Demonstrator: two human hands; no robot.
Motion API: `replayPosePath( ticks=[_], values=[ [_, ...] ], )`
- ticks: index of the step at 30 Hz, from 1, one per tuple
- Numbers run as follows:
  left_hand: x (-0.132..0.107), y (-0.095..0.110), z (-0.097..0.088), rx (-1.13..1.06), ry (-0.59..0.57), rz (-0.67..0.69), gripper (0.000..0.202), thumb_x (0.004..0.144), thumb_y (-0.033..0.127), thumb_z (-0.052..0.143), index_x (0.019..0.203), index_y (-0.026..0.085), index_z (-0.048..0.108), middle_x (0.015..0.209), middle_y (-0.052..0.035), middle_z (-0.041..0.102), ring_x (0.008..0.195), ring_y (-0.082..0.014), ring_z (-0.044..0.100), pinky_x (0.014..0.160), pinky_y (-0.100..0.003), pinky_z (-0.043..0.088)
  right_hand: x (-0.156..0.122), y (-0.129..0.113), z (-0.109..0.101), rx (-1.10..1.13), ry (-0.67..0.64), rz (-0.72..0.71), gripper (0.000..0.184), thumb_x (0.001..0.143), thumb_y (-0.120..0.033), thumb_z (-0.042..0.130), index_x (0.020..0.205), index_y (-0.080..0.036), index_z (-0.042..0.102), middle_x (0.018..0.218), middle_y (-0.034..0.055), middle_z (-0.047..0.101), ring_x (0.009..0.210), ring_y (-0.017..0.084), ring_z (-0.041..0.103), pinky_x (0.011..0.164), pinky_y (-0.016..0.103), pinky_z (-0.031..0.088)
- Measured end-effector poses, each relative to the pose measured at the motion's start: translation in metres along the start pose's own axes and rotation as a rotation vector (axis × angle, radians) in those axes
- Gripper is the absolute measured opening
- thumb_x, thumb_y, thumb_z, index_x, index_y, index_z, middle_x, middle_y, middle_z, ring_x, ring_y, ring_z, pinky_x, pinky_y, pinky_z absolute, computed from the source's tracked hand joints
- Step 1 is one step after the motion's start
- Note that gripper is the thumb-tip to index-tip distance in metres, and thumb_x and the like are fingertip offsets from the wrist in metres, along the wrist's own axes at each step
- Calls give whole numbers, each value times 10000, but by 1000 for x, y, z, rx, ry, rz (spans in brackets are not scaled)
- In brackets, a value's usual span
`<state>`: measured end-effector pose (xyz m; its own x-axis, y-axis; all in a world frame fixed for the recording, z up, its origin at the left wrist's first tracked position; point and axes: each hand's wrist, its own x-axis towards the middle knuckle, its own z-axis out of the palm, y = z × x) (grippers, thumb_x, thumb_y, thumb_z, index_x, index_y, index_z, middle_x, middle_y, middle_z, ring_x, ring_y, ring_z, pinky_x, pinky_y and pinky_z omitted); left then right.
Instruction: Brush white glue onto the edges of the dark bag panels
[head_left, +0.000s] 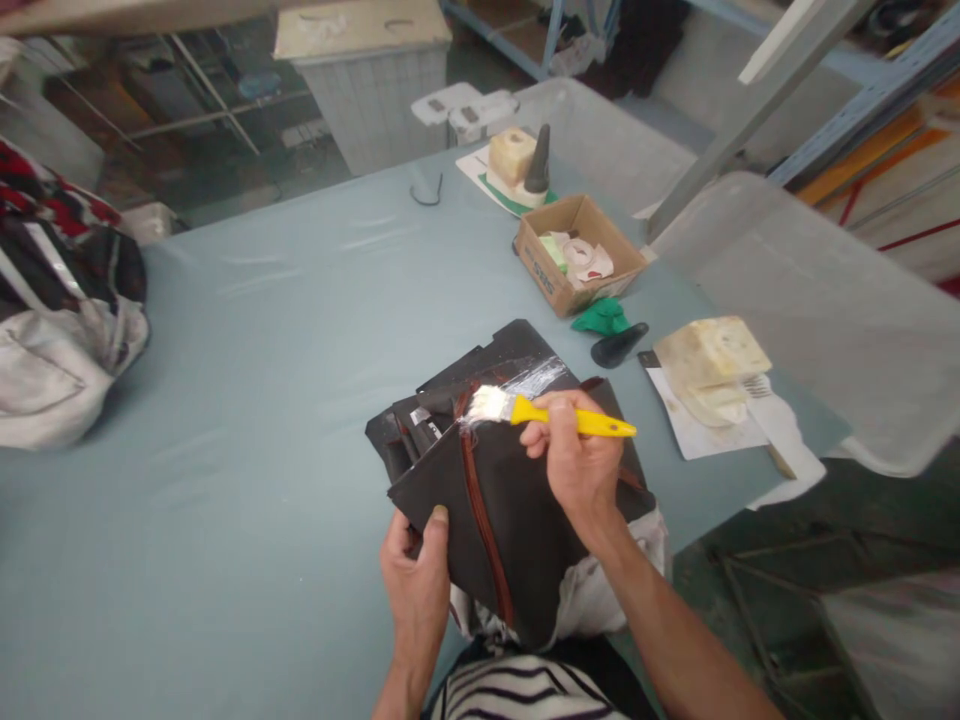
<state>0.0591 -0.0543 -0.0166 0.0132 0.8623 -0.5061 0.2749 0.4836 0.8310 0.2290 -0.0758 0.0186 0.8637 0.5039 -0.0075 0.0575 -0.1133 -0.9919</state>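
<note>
My right hand (581, 455) grips a paintbrush (570, 413) by its yellow handle. Its pale bristles touch the upper edge of a dark grey bag-like piece (517, 510), where a reddish-brown zipper strip (484, 530) runs down. Whitish wet streaks lie on the black flap (529, 370) behind the bristles. My left hand (420, 560) pinches the piece's lower left edge, thumb on top and fingers beneath. Several folded dark layers stick out at the piece's left side. White cloth (592, 595) shows under its near end.
A cardboard box (544, 270) with tape and scraps, a green cloth (601, 317) and a dark rounded tool (619, 345) lie beyond my right hand. Yellowish blocks (712, 355) sit on boards farther right. Translucent bins (832, 330) border the table (247, 500); a white-and-black bundle (67, 350) is at left.
</note>
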Motion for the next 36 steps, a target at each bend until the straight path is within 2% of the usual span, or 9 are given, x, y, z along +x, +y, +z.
replayPosePath(
  ticks=[2, 6, 10, 14, 21, 24, 29, 33, 36],
  values=[
    [-1, -2, -1, -21, -2, 10, 455, 671, 540, 751, 898, 146, 755, 770, -45, 736, 691, -199, 629, 617, -285, 509, -5, 2, 3, 14, 15, 1, 307, 978, -462, 545, 855, -195, 636, 538, -40, 647, 425, 109, 596, 441, 197, 487],
    [-1, -3, -1, -72, -13, 41, 423, 695, 506, 742, 918, 146, 754, 813, -51, 747, 723, -201, 636, 658, -294, 522, -36, 4, 15, 9, -240, 33, 334, 1026, -452, 514, 854, -196, 641, 547, -32, 650, 428, 103, 583, 452, 195, 475],
    [-3, -3, -1, -95, -15, 59, 375, 723, 473, 721, 906, 146, 746, 799, -41, 744, 719, -194, 633, 645, -277, 509, -68, -3, 32, 50, -327, 55, 344, 1049, -453, 491, 861, -202, 631, 557, -26, 662, 442, 110, 597, 474, 203, 490],
    [-6, -4, -1, -117, 4, 73, 340, 721, 452, 711, 873, 149, 745, 785, -44, 750, 742, -208, 656, 672, -289, 527, -69, -4, 33, -33, -410, -14, 322, 1040, -426, 498, 861, -202, 646, 568, -24, 666, 464, 117, 613, 507, 217, 513],
    [-8, -11, -3, -120, -25, 95, 327, 783, 459, 680, 889, 160, 758, 829, -49, 762, 757, -202, 657, 690, -294, 528, -27, 2, 2, -250, -129, -120, 298, 1001, -438, 552, 892, -189, 674, 589, -16, 682, 476, 126, 630, 490, 220, 515],
    [-7, -11, -3, -123, -22, 91, 321, 780, 457, 680, 864, 156, 754, 782, -40, 741, 717, -190, 632, 656, -284, 508, -37, -15, 7, -119, -170, -77, 301, 997, -450, 555, 885, -190, 659, 559, -29, 658, 442, 114, 599, 455, 205, 495],
    [-7, -14, -1, -121, 20, 58, 312, 743, 451, 710, 825, 152, 741, 756, -35, 722, 716, -192, 625, 666, -286, 498, -60, -19, 29, -35, -478, 72, 314, 1006, -446, 538, 862, -190, 650, 517, -33, 639, 411, 105, 576, 429, 189, 455],
    [-6, -21, 1, -117, -9, 90, 310, 789, 465, 676, 843, 163, 726, 749, -17, 700, 690, -175, 593, 644, -278, 484, -42, -10, 30, -183, -342, 14, 293, 983, -441, 579, 861, -186, 660, 568, -16, 679, 453, 105, 613, 477, 188, 495],
    [-5, -23, 2, -95, -1, 94, 304, 799, 473, 669, 805, 170, 700, 734, -5, 675, 663, -160, 561, 626, -273, 465, -36, -21, 27, -179, -270, -25, 292, 989, -440, 562, 861, -193, 651, 572, -24, 673, 457, 102, 613, 476, 183, 500]
  ],
)
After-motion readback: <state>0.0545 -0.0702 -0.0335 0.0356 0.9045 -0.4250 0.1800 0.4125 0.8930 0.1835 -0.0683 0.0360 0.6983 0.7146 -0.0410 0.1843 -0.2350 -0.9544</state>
